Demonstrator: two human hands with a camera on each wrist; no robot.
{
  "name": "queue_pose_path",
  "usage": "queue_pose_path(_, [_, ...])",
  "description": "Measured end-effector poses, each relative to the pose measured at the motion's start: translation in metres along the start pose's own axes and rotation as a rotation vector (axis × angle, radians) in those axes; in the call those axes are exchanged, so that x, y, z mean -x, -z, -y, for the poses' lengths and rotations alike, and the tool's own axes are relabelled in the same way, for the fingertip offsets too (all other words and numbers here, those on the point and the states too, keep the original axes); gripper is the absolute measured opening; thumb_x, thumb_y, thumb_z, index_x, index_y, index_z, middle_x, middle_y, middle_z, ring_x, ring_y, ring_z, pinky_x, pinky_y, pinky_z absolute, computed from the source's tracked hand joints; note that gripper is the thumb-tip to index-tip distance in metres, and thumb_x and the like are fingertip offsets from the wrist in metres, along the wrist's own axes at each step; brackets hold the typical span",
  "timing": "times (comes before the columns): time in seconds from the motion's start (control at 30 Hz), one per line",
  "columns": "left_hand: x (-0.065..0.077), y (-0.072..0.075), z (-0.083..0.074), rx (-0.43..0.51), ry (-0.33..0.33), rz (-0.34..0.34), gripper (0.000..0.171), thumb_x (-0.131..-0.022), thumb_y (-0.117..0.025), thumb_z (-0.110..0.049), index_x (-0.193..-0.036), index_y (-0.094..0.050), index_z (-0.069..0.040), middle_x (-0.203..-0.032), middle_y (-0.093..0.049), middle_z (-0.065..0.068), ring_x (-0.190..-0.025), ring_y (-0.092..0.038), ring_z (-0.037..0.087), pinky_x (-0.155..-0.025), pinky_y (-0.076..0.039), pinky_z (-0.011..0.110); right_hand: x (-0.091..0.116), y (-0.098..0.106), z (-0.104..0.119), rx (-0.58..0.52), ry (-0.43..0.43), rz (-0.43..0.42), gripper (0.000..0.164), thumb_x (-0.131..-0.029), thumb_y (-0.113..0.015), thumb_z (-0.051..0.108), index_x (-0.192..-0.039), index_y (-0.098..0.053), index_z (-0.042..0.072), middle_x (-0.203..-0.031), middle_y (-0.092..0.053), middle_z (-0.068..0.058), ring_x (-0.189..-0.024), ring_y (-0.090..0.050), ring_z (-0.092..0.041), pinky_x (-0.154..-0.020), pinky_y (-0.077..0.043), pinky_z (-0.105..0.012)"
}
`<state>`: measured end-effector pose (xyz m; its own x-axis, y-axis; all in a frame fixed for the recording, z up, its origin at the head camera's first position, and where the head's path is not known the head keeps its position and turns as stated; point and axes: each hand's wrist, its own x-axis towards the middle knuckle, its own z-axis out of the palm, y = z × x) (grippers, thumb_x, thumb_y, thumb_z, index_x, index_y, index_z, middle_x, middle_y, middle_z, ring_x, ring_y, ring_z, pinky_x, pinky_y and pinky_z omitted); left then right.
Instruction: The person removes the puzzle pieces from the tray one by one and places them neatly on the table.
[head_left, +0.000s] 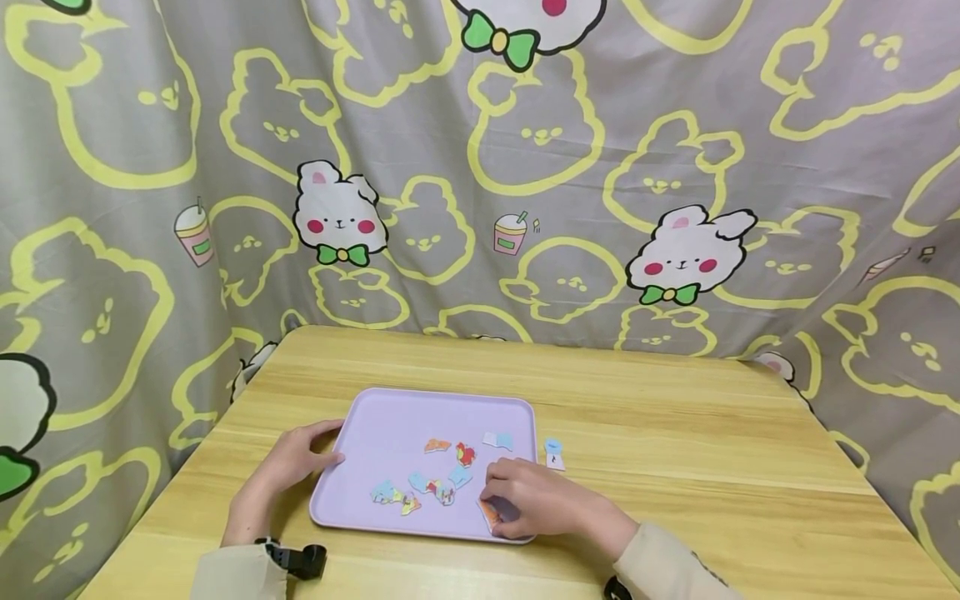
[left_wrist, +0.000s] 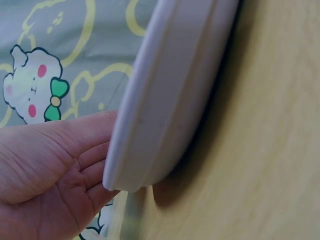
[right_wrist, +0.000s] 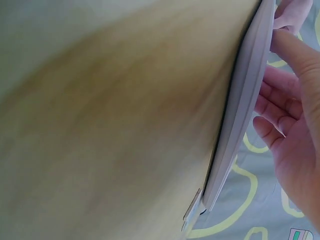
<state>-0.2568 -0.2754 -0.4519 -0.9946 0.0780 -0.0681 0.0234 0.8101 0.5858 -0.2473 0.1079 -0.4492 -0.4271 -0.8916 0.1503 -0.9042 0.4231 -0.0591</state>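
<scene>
My left hand (head_left: 294,454) rests at the left side of a lilac tray (head_left: 420,404), its thumb and fingers reaching over the rim. In the left wrist view the fingers (left_wrist: 92,162) stretch fairly straight behind the tray's wall (left_wrist: 160,100). At the near right corner, my right hand (head_left: 536,496) pinches an orange puzzle piece (head_left: 490,515) between thumb and fingers, low over the tray. Left of it lie joined colourful pieces (head_left: 442,487) and another small cluster (head_left: 396,497). Farther back are a loose orange piece (head_left: 437,446), a red piece (head_left: 465,454) and a pale blue-white piece (head_left: 498,439).
A blue and white piece (head_left: 554,455) lies on the wooden table (head_left: 675,433), just right of the tray. Behind the table hangs a grey curtain (head_left: 435,142) with cartoon animals. A black band (head_left: 296,558) circles the left wrist.
</scene>
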Motion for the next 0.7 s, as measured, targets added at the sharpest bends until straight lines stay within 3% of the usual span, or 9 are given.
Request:
queue_pose_path(0.43, [-0.0003,-0.0001,0.0,0.003,0.01,0.003,0.057,-0.088,-0.072,-0.02,-0.138,-0.054,-0.001,-0.142,-0.049,0.032,-0.133,-0.04,0.054,-0.109,-0.036,0.065,-0.0021,-0.0026,0.0,-0.027,0.036,-0.03,0.023,-0.081,-0.077,0.032,-0.095,-0.073,0.014,-0.089,-0.057,0.009,-0.082,-0.049,0.001,-0.078,-0.046,-0.009])
queue_pose_path(0.7, [-0.0003,-0.0004,0.0004,0.006,0.011,0.004,0.057,-0.088,-0.072,-0.02,-0.138,-0.053,-0.001,-0.142,-0.049,0.032,-0.134,-0.04,0.054,-0.109,-0.036,0.065,-0.0027,0.0004,0.0025,-0.072,-0.037,0.039,0.022,-0.082,-0.076,0.032,-0.094,-0.07,0.014,-0.089,-0.056,0.009,-0.079,-0.043,0.004,-0.073,-0.041,-0.005])
